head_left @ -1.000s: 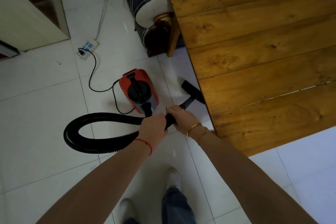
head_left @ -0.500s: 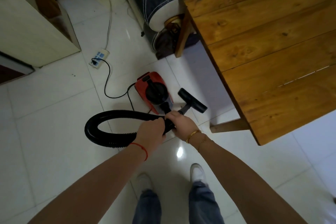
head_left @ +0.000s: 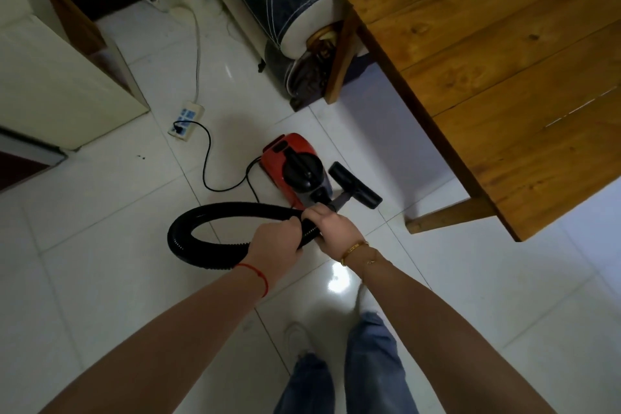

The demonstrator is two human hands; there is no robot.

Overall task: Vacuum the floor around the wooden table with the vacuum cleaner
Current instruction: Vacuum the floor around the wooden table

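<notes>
Nozzle (head_left: pixel 355 185) now clear of table (head_left: pixel 497 54), seemingly black.

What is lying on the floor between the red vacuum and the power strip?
In the head view, only the vacuum's black cord crosses bare white tile to the power strip.
</notes>
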